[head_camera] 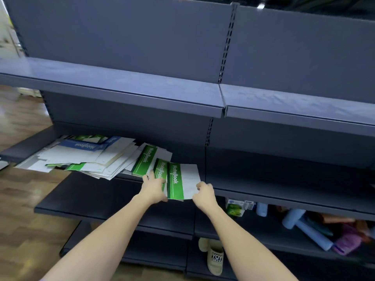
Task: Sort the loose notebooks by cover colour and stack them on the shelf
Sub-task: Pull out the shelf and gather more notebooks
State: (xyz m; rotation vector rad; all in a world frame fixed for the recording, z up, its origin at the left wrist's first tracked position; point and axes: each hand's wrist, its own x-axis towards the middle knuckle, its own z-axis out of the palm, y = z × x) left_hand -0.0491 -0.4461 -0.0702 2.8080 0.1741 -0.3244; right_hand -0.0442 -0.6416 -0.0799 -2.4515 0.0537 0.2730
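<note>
Green notebook [178, 182] held at the front edge of the middle shelf [284, 191], white half to the right, green band with "NoteBook" lettering to the left. Gripped on both sides: left hand [153, 188] at the green edge, fingers curled round it and overlapping a second green notebook [161, 169] just behind; right hand [204, 194] pinching the white lower corner, fingers clenched on the paper. A third green notebook [145, 160] lying further left, tilted, touching the second.

Beyond it, a loose pile of notebooks [87, 159] spread over the left part of the same shelf, mostly white backs up, some overhanging the front edge (blue cover [87, 146] near the top of the heap, green strips showing at the lower edge). Upper shelf [121, 86] running above, grey-blue. Below right, on a lower shelf, blue rolls [312, 232], a small green-and-white carton [235, 208], purple and red items too blurred to identify. One beige slipper [214, 256] on the floor under the shelving, wooden floor [26, 209] to the left.
</note>
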